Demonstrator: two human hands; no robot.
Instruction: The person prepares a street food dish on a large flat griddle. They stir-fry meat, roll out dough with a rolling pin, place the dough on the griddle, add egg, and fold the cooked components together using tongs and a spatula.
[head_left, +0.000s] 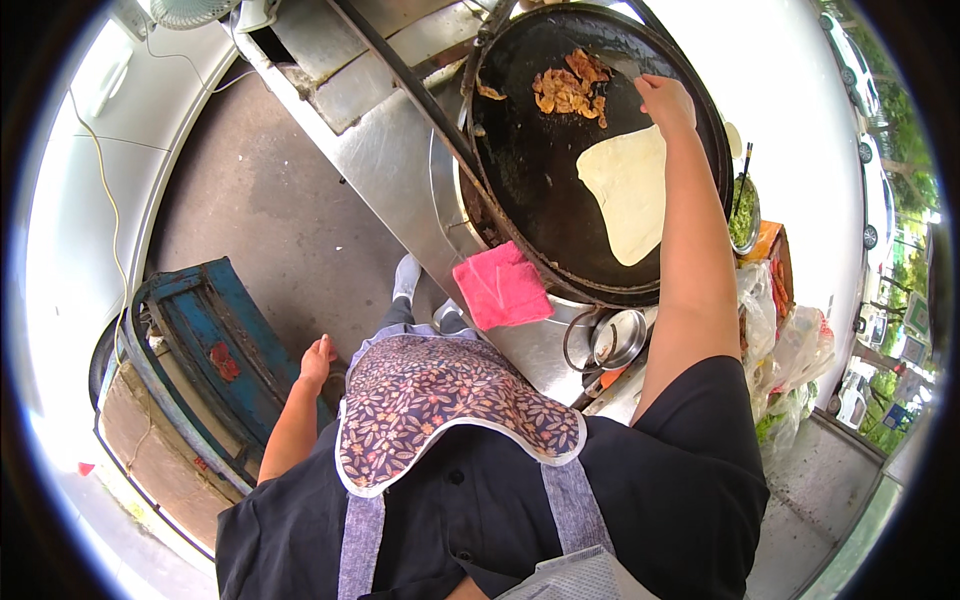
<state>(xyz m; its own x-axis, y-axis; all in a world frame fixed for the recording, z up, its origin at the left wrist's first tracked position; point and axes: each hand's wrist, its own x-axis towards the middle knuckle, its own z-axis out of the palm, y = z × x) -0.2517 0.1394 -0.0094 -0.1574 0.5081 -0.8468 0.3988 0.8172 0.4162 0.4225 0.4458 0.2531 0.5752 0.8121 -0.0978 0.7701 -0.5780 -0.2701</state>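
A large round black griddle (525, 180) lies in front of me at the upper right. My right hand (667, 103) is closed on a metal scraper (616, 63), whose blade rests close to the browned meat pieces (566, 91). Under my right forearm a pale sheet of dough (628, 195) is spread flat on the griddle, partly hidden by the arm. My left hand (319, 360) hangs low at my left side, fingers loosely apart, holding nothing. A folded pink cloth (502, 286) lies at the griddle's near edge.
A metal bar (420, 97) crosses beside the griddle. On the right stand a bowl of chopped greens (744, 214) with chopsticks, an orange box (766, 240) and plastic bags (799, 349). A small metal pot (619, 337) sits near the griddle. A blue cart (217, 352) is at lower left.
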